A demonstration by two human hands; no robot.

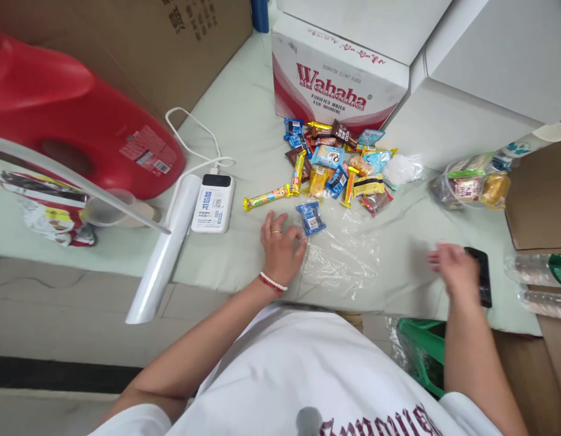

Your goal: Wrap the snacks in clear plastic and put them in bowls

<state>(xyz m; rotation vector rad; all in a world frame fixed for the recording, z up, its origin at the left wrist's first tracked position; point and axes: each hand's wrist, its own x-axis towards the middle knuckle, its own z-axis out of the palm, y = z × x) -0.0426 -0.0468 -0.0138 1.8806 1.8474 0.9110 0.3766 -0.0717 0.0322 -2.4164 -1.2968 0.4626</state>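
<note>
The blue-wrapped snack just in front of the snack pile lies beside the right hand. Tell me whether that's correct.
Wrong hand: the head view shows the blue-wrapped snack beside the left hand, just in front of the snack pile.

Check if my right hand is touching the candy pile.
Apart: the head view shows tablecloth between your right hand and the candy pile.

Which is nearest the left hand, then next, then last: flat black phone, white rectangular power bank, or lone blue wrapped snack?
From the left hand, head view:
1. Lone blue wrapped snack, ahead and slightly right.
2. White rectangular power bank, left.
3. Flat black phone, far right.
</note>
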